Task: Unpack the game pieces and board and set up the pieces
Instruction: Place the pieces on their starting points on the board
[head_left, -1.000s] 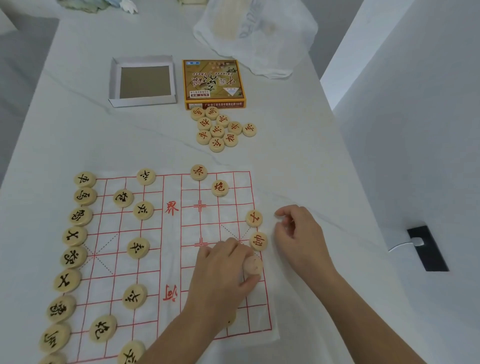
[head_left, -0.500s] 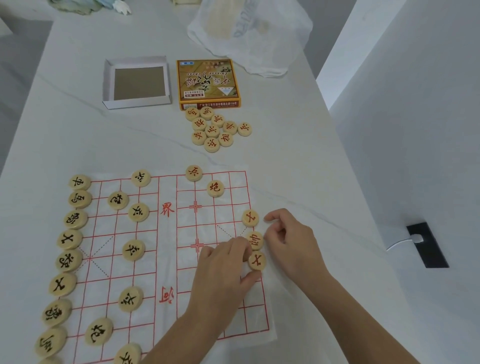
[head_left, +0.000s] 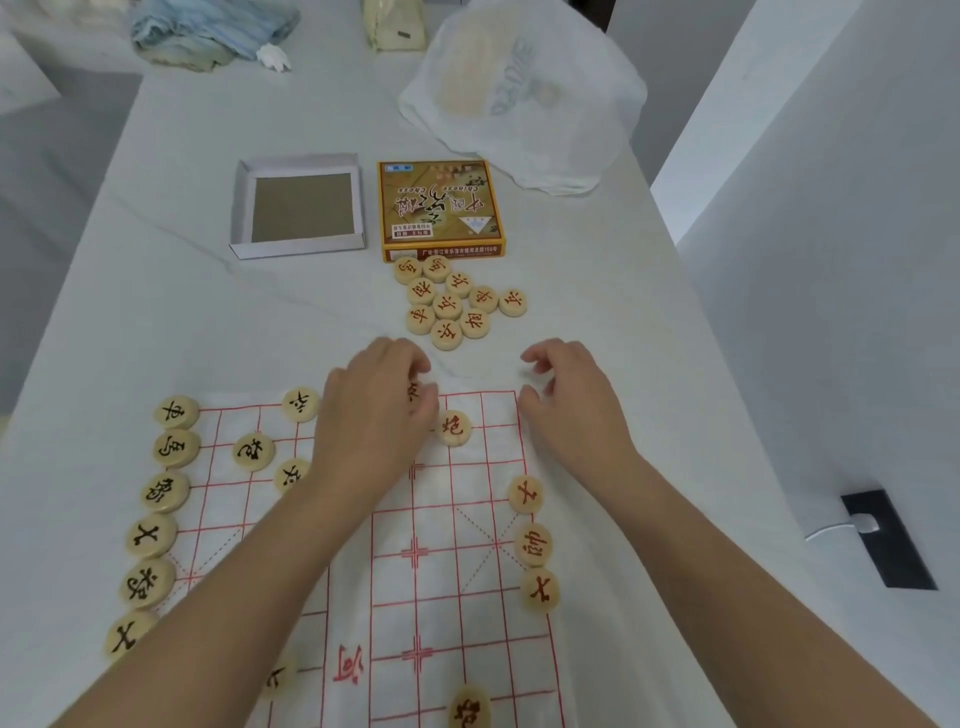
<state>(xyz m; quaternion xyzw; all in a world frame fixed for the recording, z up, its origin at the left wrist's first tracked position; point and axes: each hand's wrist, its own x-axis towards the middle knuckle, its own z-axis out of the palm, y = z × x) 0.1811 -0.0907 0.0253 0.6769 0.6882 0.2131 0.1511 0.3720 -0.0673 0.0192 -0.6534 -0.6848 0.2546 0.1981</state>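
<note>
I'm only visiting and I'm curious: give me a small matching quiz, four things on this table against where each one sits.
Things
1. open tray
2. yellow box
3. loose red-lettered pieces
4. black-lettered pieces

Places
A. in a column down the left edge of the board
B. next to the white plastic bag
C. on the bare table, just nearer than the yellow box
D. left of the yellow box

Pairs: 1-D, 2-B, 3-C, 4-A

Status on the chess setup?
Left hand over a red piece, grip unclear. Right hand empty, loosely curled. Loose pile beyond board, path clear.
</note>
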